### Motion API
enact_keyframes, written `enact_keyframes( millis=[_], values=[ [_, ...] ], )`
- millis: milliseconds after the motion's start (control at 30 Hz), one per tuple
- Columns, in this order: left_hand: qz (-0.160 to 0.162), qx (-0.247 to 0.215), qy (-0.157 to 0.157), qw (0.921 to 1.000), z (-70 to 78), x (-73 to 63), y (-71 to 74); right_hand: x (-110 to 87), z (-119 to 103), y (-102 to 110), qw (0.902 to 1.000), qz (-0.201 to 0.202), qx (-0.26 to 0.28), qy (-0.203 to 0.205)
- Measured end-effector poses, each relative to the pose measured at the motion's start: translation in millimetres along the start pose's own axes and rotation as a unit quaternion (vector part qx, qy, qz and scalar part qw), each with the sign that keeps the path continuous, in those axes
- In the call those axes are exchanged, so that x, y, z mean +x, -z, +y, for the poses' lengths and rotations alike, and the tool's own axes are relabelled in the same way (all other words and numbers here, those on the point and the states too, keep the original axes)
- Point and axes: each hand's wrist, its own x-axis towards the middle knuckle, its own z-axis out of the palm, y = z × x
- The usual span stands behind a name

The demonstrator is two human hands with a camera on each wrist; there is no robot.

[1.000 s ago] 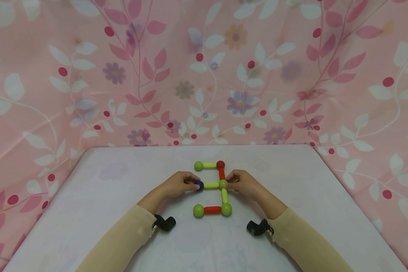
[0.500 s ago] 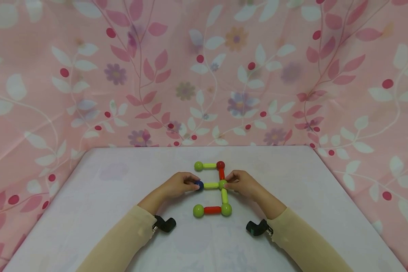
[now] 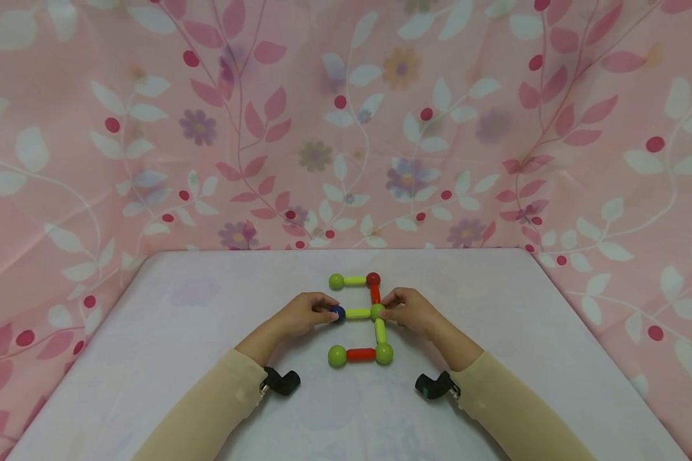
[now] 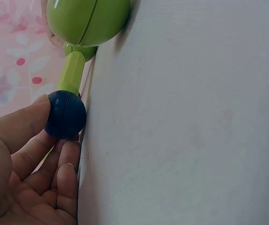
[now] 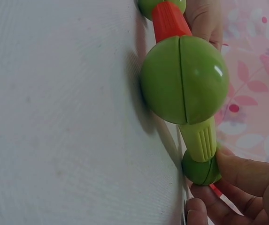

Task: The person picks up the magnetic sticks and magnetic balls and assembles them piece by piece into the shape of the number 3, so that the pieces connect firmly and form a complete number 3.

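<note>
Balls and rods joined into a shape like a backward E lie flat on the table. My left hand (image 3: pixel 303 314) pinches the dark blue ball (image 4: pixel 66 115) at the free end of the middle yellow-green rod (image 3: pixel 358 314). At that rod's other end, my right hand (image 3: pixel 411 312) pinches the middle green ball (image 5: pixel 202 168) between thumb and fingers. A red rod (image 3: pixel 375 294) runs from it to the red ball (image 3: pixel 373 279); a yellow-green rod (image 3: pixel 380 331) leads to the near right green ball (image 3: pixel 384 353).
The far arm ends in a green ball (image 3: pixel 336 281), the near arm in another green ball (image 3: pixel 337 356) on a red rod (image 3: pixel 360 355). A pale cloth covers the table (image 3: pixel 196 358). Behind hangs a pink floral curtain (image 3: pixel 288 128). Black wrist cameras sit below both hands.
Both hands keep their hold on the blue and middle green balls, and the joined shape stays in place. Only the head view has shifted very slightly.
</note>
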Motion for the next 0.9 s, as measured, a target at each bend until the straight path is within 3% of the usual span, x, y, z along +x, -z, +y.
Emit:
enact_keyframes(
  millis=[633, 900],
  values=[
    [0.026, 0.003, 0.002, 0.9996, -6.0, -1.8, 1.5, 4.7, -2.3, -3.0, 1.0000, 0.005, 0.000, 0.006],
    [0.069, 0.006, 0.007, 0.9976, -6.8, -6.7, 1.0, 4.5, 1.4, 1.9, 0.9999, -0.001, -0.013, 0.010]
  ],
)
